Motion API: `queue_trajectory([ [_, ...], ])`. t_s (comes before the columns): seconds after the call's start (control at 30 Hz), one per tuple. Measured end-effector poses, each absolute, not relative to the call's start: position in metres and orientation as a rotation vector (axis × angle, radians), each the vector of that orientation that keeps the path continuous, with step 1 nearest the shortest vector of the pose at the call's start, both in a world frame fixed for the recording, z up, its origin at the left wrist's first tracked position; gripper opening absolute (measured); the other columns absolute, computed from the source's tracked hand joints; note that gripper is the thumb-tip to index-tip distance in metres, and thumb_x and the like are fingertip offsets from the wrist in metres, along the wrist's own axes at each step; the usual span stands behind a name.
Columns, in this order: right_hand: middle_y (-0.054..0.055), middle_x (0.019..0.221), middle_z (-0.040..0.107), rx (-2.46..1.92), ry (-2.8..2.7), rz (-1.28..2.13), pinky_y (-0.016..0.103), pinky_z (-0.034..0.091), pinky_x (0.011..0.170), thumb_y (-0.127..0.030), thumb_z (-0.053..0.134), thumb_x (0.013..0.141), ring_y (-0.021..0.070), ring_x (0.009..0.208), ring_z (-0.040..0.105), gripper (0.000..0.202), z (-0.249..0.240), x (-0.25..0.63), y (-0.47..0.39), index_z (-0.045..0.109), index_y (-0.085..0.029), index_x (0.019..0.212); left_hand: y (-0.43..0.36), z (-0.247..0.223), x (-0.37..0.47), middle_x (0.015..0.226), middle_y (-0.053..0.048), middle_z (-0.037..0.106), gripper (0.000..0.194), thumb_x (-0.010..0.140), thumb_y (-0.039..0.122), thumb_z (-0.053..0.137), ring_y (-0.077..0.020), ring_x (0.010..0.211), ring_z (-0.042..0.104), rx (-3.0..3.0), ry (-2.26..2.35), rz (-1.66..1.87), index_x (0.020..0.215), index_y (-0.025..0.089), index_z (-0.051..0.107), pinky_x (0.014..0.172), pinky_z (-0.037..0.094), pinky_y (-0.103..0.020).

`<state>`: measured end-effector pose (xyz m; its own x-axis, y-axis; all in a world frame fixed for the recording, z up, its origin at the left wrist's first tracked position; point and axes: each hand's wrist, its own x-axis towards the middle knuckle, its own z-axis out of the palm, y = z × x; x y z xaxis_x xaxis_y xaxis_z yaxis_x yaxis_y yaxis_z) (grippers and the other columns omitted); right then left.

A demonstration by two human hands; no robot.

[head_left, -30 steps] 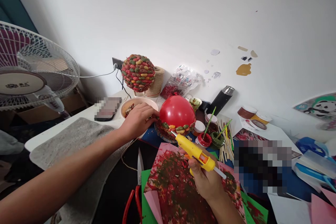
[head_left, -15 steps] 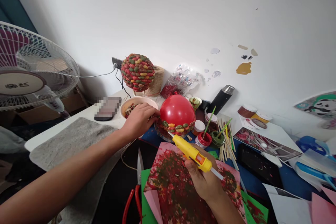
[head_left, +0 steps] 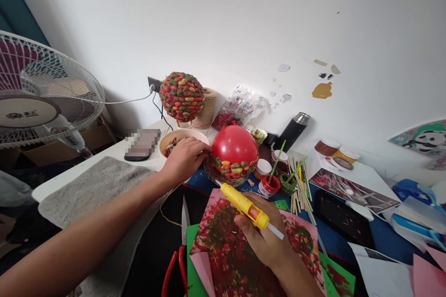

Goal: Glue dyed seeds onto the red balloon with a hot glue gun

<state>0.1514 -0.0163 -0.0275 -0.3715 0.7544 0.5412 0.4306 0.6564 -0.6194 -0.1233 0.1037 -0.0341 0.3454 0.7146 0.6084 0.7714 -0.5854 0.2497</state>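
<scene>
My right hand [head_left: 262, 227] grips a yellow hot glue gun [head_left: 244, 205] with a clear glue stick poking out of its back end. The gun's nozzle points up and left, just below the red balloon [head_left: 235, 144]. Painted peanut-like pieces [head_left: 236, 169] in red, green, yellow and brown ring the lower part of the balloon, which rests on a round patterned base [head_left: 226, 179]. At the balloon's left side, the fingers of my left hand [head_left: 186, 155] are pinched together against the ring; what they hold is hidden.
A finished-looking ball of coloured pieces [head_left: 182, 97] stands behind, beside a twine spool [head_left: 205, 107]. A bowl of pieces [head_left: 163, 141] lies behind my left hand. Open paint jars [head_left: 269, 186], wooden sticks [head_left: 301, 190], red-handled scissors [head_left: 181, 255] and a fan [head_left: 38, 97] surround the work.
The glue gun in my right hand has drawn back a little, down and to the left, away from the ring of pieces. My left hand stays at the balloon's side.
</scene>
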Motion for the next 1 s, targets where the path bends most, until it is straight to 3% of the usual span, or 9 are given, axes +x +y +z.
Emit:
queue_trajectory([
  [0.33,0.008,0.089,0.079,-0.897,-2.034,0.441,0.032,0.058,0.069,-0.068,0.049,0.112,0.0237,0.080,0.077,0.055,-0.028,0.148,-0.016,0.073,-0.023,0.094,0.107,-0.038,-0.125,0.099,-0.007,0.083,0.012,0.097,0.022,0.071,-0.0282,0.096,0.074,-2.450,-1.456,-1.208,0.102,0.023,0.081,0.086,0.054,-0.041],
  [0.63,0.006,0.084,0.075,-0.934,-2.102,0.484,0.032,0.053,0.065,-0.071,0.047,0.111,0.0225,0.073,0.072,0.057,-0.028,0.148,-0.018,0.072,-0.024,0.093,0.105,-0.029,-0.116,0.103,-0.007,0.085,0.012,0.094,0.022,0.071,-0.0307,0.101,0.078,-2.392,-1.672,-1.069,0.101,0.024,0.080,0.088,0.056,-0.041],
  [1.0,0.004,0.081,0.073,-0.968,-2.140,0.485,0.030,0.048,0.061,-0.076,0.042,0.110,0.0196,0.068,0.069,0.064,-0.029,0.146,-0.017,0.070,-0.024,0.086,0.102,-0.023,-0.107,0.103,-0.005,0.086,0.017,0.096,0.024,0.066,-0.0302,0.093,0.081,-2.339,-1.837,-0.908,0.107,0.027,0.078,0.069,0.051,-0.035],
])
